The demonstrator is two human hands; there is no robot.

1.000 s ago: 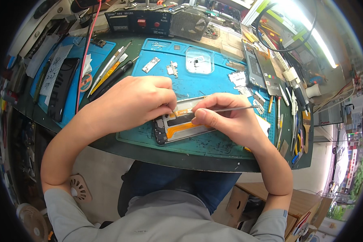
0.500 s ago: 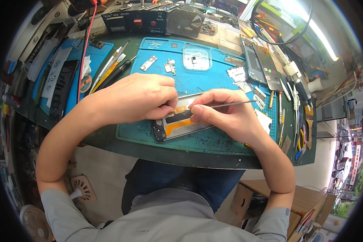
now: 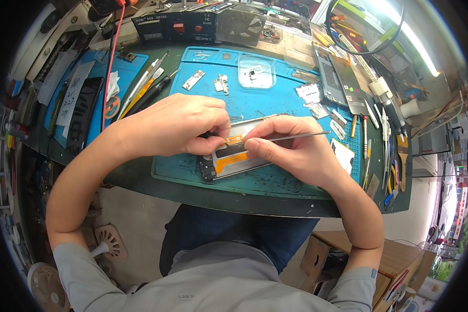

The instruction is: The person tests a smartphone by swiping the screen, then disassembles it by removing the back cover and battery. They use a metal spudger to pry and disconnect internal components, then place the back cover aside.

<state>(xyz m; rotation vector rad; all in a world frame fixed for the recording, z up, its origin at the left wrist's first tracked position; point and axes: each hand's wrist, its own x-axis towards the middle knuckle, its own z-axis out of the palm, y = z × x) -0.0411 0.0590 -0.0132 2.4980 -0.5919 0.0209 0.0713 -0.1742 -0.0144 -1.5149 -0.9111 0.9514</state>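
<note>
An opened phone frame (image 3: 252, 170) lies slanted on the blue repair mat (image 3: 192, 184), with an orange flex cable (image 3: 229, 162) running along it. Over its upper left part, my left hand (image 3: 190, 125) is closed in a pinch. What its fingertips grip beside the small orange flex piece (image 3: 234, 140) is hidden. My right hand (image 3: 288, 143) pinches a slim grey metal tool (image 3: 309, 134) between thumb and fingers; its rear end sticks out to the right. The tool's working tip is concealed by the fingers, close to the flex piece.
Beyond the phone are metal plates (image 3: 193, 81), a small bracket (image 3: 221, 83) and a clear plastic dish (image 3: 257, 73). Phone panels (image 3: 348, 86) and several hand tools (image 3: 385, 140) line the right. Screwdrivers (image 3: 146, 93) lie left; a black power unit (image 3: 174, 28) stands behind.
The view has shifted slightly. Both hands stay at nearly the same place on the phone, with only small finger movement.
</note>
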